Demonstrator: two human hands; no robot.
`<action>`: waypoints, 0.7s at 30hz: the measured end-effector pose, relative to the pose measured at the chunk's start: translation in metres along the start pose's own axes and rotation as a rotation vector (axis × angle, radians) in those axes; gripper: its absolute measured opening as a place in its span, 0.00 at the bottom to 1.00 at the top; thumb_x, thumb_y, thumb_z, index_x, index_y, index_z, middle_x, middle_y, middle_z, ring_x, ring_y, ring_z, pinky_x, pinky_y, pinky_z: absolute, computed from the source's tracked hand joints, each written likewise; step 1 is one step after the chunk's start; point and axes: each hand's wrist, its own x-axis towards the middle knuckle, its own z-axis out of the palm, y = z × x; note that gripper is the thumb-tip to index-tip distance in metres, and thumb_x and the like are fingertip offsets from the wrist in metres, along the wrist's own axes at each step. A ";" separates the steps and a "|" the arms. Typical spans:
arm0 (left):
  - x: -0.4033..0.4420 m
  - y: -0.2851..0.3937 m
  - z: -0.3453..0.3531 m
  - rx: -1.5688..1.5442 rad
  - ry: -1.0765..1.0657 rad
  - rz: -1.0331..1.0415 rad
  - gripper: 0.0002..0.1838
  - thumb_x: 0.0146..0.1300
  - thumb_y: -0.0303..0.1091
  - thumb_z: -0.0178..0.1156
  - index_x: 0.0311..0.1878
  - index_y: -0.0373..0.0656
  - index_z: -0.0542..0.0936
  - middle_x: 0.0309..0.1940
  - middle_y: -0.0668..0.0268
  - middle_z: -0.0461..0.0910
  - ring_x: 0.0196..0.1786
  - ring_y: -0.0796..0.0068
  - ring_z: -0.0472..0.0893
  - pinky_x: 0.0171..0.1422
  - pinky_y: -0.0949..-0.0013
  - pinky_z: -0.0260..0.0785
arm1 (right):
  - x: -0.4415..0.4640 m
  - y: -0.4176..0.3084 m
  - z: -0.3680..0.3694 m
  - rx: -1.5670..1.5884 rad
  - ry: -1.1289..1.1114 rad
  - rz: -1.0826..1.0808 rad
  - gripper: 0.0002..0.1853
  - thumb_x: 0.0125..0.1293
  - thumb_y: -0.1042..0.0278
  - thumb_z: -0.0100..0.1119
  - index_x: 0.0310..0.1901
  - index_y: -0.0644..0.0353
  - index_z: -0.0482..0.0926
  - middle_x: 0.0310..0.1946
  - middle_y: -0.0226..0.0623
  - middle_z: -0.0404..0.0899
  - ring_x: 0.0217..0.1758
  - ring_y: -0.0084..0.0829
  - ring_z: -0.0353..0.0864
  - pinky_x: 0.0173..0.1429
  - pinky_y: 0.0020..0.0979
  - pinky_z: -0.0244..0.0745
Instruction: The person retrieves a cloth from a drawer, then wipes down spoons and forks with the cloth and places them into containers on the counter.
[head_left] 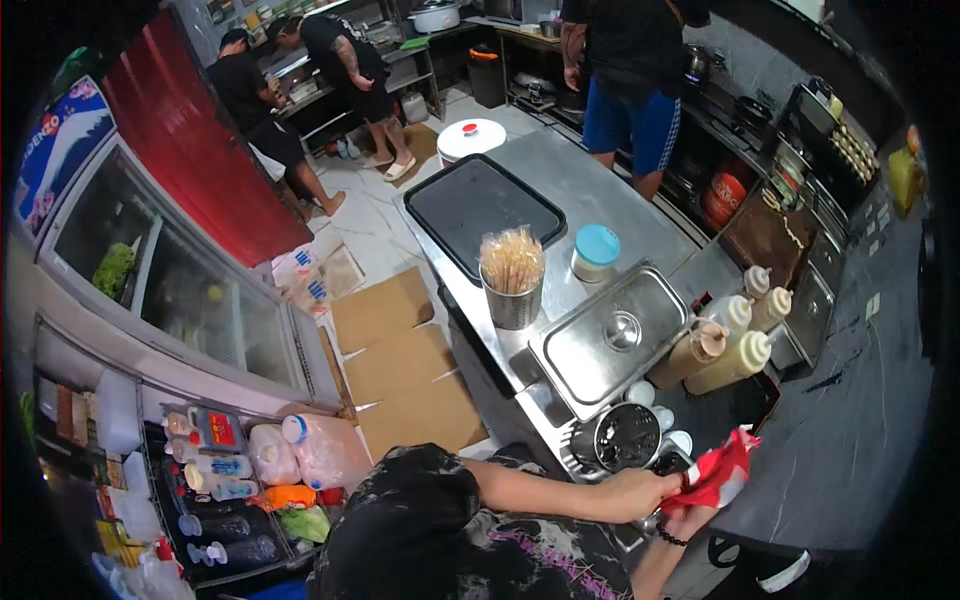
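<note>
Both hands are at the lower right, over the near end of the steel counter. My left hand (pixel 637 494) is closed at the near edge of a crumpled red-and-white cloth or soft packet (pixel 722 474); I cannot tell which. Just below it, my right hand (pixel 690 519), with a dark beaded bracelet at the wrist, is closed around the lower side of the same item. Its fingers are partly hidden. Beside the hands stands a perforated metal utensil holder (pixel 626 437) with dark contents. Small white lidded containers (pixel 663 417) sit close by.
On the counter are a steel pan lid (pixel 610 340), a cup of wrapped sticks (pixel 513 305), a blue-lidded tub (pixel 596 250), a black tray (pixel 485 212) and several sauce bottles (pixel 735 360). Cardboard (pixel 405 365) covers the floor. Bottles fill a crate (pixel 225 500) at left. Three people (pixel 635 90) stand further back.
</note>
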 end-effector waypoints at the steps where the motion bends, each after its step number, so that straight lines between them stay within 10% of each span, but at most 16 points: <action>1: 0.000 0.005 -0.013 0.083 -0.040 0.032 0.12 0.56 0.31 0.48 0.43 0.41 0.67 0.23 0.50 0.77 0.28 0.47 0.78 0.29 0.52 0.68 | 0.017 0.003 -0.023 -0.035 -0.195 0.055 0.21 0.66 0.54 0.47 0.54 0.61 0.68 0.43 0.34 0.75 0.33 0.23 0.75 0.32 0.26 0.73; 3: -0.004 0.009 -0.034 0.178 -0.111 0.068 0.12 0.55 0.31 0.49 0.44 0.41 0.67 0.22 0.51 0.76 0.27 0.48 0.78 0.27 0.52 0.67 | 0.043 -0.008 -0.051 0.003 -0.372 0.138 0.25 0.66 0.57 0.47 0.61 0.59 0.62 0.53 0.35 0.71 0.34 0.22 0.74 0.32 0.25 0.72; 4: -0.005 0.009 -0.039 0.276 -0.186 0.103 0.13 0.54 0.31 0.50 0.44 0.42 0.67 0.21 0.51 0.75 0.26 0.48 0.78 0.26 0.52 0.67 | 0.010 -0.019 0.018 -0.091 0.077 -0.113 0.23 0.66 0.56 0.46 0.60 0.58 0.64 0.45 0.31 0.73 0.25 0.18 0.71 0.26 0.20 0.68; 8: -0.009 0.019 -0.078 0.211 -0.331 0.071 0.12 0.55 0.34 0.50 0.41 0.40 0.69 0.22 0.53 0.76 0.27 0.49 0.78 0.29 0.52 0.68 | 0.049 -0.044 -0.027 -0.053 -0.310 -0.069 0.23 0.67 0.52 0.46 0.57 0.56 0.66 0.37 0.26 0.74 0.20 0.17 0.68 0.19 0.19 0.64; 11: -0.012 -0.022 -0.077 -0.359 -0.210 -0.039 0.15 0.68 0.41 0.43 0.43 0.40 0.75 0.35 0.59 0.77 0.44 0.67 0.77 0.52 0.65 0.66 | 0.042 -0.067 -0.021 0.152 -0.271 -0.261 0.18 0.65 0.52 0.49 0.50 0.54 0.70 0.31 0.28 0.75 0.24 0.21 0.72 0.25 0.26 0.69; 14: -0.005 -0.001 -0.116 -0.396 -0.173 -0.118 0.16 0.69 0.38 0.44 0.41 0.36 0.77 0.35 0.65 0.75 0.43 0.75 0.72 0.53 0.71 0.63 | 0.028 -0.065 -0.024 -0.503 -0.256 -0.387 0.19 0.58 0.60 0.52 0.50 0.56 0.70 0.37 0.34 0.74 0.36 0.29 0.73 0.39 0.33 0.68; 17: -0.002 0.012 -0.110 -0.581 -0.145 -0.267 0.12 0.67 0.37 0.49 0.39 0.38 0.76 0.23 0.71 0.73 0.28 0.85 0.70 0.33 0.79 0.63 | 0.011 -0.055 -0.007 -1.552 -0.259 -0.895 0.21 0.52 0.67 0.56 0.50 0.59 0.70 0.43 0.40 0.73 0.47 0.36 0.73 0.54 0.40 0.66; 18: -0.002 0.016 -0.104 -0.666 -0.127 -0.324 0.11 0.67 0.36 0.50 0.38 0.39 0.76 0.20 0.73 0.72 0.25 0.87 0.69 0.29 0.81 0.61 | 0.005 -0.059 0.009 -1.525 -0.295 -1.182 0.18 0.45 0.65 0.57 0.42 0.57 0.74 0.40 0.39 0.74 0.47 0.41 0.73 0.53 0.37 0.67; 21: -0.001 0.032 -0.090 -0.611 -0.174 -0.462 0.10 0.67 0.35 0.50 0.37 0.39 0.75 0.17 0.72 0.71 0.23 0.86 0.70 0.27 0.81 0.61 | 0.000 -0.038 -0.009 -1.729 -0.420 -1.143 0.29 0.54 0.58 0.57 0.57 0.59 0.66 0.48 0.36 0.74 0.52 0.39 0.72 0.58 0.39 0.64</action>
